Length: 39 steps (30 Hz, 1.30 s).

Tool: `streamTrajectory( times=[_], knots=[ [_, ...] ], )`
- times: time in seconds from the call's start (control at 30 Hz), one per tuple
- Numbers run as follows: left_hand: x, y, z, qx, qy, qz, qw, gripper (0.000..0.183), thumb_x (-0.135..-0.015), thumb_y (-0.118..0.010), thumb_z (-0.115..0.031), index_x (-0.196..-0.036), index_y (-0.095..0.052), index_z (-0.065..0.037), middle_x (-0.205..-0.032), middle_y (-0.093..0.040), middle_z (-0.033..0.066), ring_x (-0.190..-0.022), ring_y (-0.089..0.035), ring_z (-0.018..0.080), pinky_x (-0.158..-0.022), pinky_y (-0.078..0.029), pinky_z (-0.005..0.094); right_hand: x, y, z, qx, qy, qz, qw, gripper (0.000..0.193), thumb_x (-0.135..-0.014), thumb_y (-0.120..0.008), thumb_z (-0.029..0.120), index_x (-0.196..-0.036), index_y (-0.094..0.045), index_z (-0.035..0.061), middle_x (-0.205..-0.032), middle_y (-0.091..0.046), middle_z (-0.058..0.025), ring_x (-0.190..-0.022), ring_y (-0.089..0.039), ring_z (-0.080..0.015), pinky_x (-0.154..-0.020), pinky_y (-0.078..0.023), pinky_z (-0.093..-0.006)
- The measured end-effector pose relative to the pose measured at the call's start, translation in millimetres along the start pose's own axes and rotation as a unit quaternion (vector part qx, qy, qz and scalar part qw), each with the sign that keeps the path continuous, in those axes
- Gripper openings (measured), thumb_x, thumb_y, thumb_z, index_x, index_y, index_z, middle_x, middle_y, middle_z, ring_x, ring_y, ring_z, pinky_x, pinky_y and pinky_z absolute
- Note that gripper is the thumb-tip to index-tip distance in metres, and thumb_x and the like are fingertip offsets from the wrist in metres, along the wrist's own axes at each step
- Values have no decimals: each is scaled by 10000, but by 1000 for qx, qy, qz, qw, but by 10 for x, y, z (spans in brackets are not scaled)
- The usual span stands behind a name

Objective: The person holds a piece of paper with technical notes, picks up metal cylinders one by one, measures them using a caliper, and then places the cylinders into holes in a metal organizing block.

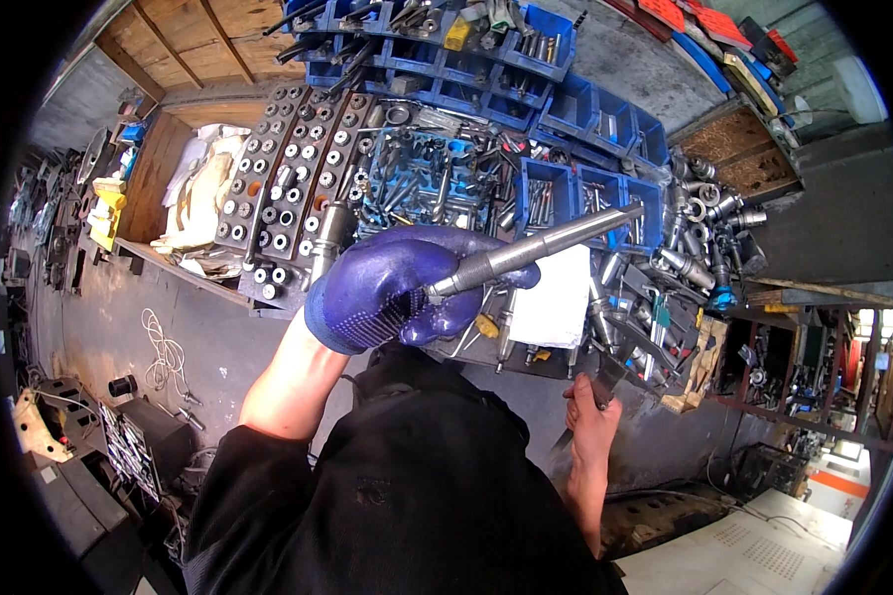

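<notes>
Blue bins (571,111) back a slim, silvery, stepped metal rod (556,241).

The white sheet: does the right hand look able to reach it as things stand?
Probably yes: the white sheet lies near the right hand, its lower part uncovered. That hand seems to hold a dark object, though, which could hinder grasping.

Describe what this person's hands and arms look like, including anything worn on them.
The left hand wears a glossy purple glove, partly speckled with pale dots; the right hand is bare. The black left sleeve stops short of the glove, and the visible right forearm is uncovered.
</notes>
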<state>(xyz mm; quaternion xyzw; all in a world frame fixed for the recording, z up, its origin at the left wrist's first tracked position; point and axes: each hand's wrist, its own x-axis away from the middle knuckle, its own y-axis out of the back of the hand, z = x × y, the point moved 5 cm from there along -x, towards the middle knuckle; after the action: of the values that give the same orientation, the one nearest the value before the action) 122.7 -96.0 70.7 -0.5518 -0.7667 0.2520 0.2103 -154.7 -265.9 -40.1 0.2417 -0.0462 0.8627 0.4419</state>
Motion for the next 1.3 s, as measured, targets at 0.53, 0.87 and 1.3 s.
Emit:
streamTrajectory(
  times=[0.53, 0.87, 1.3],
  knots=[
    [96, -71, -122, -218, -125, -146, 957, 450, -898, -584, -5, -1341, -543, 59, -1027, -685, 132, -864, -651, 148, -797, -538, 296, 8, 26, -42, 3, 0, -5, 1000, 358, -961, -672, 275, -699, -613, 38, -541, -432, 71, -456, -350, -20, -434, -220, -223],
    [222, -115, -293, -448, -286, -223, 817, 384, -841, -684, 34, -1222, -646, 13, -1184, -689, 174, -1043, -699, 244, -870, -552, 343, 12, 31, -58, 19, 2, -9, 1000, 369, -969, -657, 288, -738, -590, 9, -514, -386, 65, -418, -317, -27, -411, -199, -227],
    [291, -123, -373, -517, -384, -219, 733, 300, -770, -699, 95, -1052, -693, -8, -1087, -708, 174, -955, -719, 291, -793, -578, 354, 12, 1, -22, -4, -1, -7, 1000, 363, -955, -683, 267, -690, -604, 32, -527, -425, 63, -448, -348, -23, -426, -216, -225]
  ],
)
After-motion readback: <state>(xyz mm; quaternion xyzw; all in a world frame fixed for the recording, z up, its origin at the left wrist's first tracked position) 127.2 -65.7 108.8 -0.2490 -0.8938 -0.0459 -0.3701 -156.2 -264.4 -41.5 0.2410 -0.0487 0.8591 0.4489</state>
